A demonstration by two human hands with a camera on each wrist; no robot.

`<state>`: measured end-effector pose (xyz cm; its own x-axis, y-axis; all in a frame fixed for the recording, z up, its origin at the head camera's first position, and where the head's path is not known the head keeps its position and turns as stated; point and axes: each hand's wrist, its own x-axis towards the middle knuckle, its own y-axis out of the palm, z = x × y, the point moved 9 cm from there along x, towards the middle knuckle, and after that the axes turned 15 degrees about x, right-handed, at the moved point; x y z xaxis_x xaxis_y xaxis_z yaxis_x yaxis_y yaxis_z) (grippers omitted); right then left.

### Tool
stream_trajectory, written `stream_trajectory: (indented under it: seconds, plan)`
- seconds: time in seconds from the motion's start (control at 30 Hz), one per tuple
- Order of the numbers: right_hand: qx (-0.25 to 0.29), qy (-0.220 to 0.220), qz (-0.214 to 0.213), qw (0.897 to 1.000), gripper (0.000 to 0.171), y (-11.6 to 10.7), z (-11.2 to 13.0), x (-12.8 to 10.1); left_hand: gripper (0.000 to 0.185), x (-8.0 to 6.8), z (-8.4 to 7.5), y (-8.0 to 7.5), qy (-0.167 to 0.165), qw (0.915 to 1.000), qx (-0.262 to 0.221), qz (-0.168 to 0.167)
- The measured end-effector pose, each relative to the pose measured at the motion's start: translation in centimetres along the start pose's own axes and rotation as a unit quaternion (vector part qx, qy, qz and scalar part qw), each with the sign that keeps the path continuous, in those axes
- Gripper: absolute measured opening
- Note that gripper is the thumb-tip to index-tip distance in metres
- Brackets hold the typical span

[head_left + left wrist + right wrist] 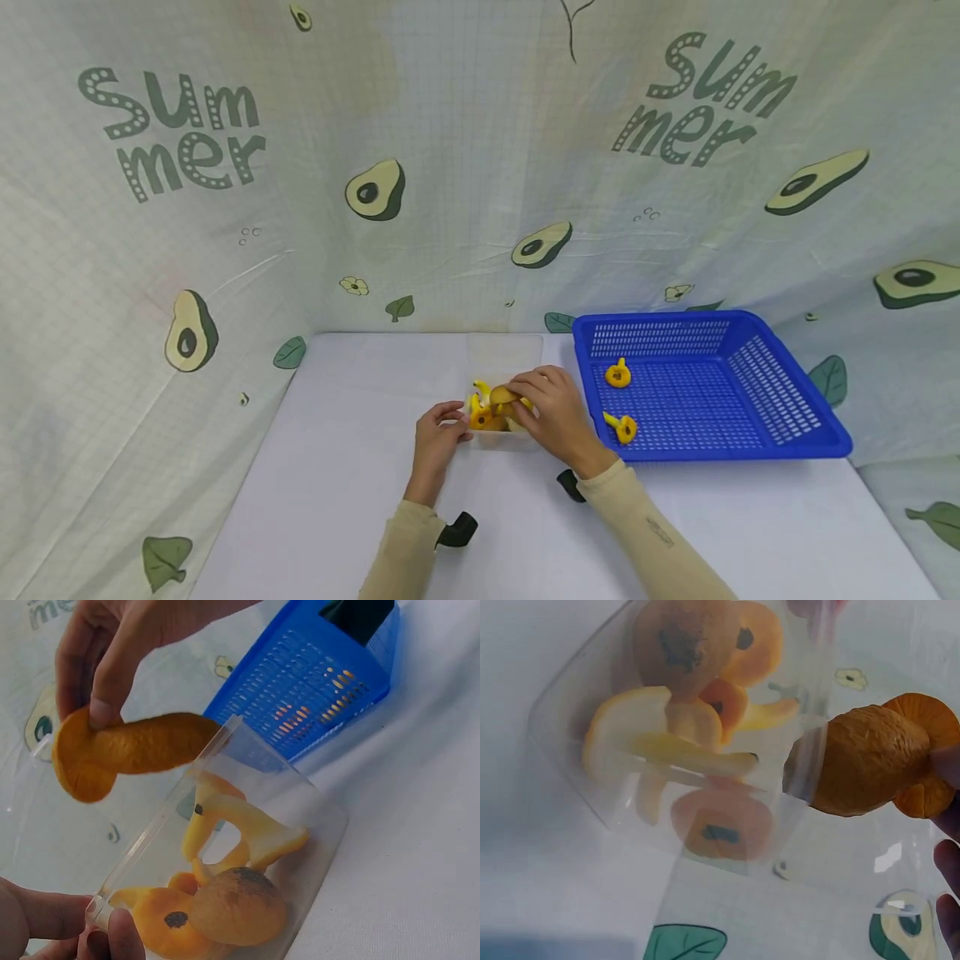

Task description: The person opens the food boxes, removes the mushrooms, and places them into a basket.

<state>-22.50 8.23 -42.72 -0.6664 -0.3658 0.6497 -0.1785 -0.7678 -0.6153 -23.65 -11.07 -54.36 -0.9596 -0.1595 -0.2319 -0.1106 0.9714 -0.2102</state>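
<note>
Right hand (pixel 555 412) over the clear container (pixel 501 417), fingers curled and pinching an orange mushroom (pixel 124 750) by its cap end. Long axis roughly level in the left wrist view, cap to the left, stem end pointing right at the container's rim. Left hand (pixel 438 429) at the container's near-left corner, fingertips (pixel 124 937) gripping the rim. More orange and yellow mushrooms (pixel 225 900) heaped inside. Blue basket (pixel 787 392) just right, holding two yellow mushrooms (pixel 618 375). All on white table (pixel 337 500).
</note>
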Motion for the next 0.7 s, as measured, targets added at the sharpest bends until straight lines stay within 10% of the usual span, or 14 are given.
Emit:
stream_trajectory:
  seconds: [0.7]
  plan:
    - [0.01,-0.024,-0.109,0.994,0.032,-8.7,0.7,-1.1,0.031,0.1,0.0,-0.1,-0.008,0.9999,0.01,-0.007]
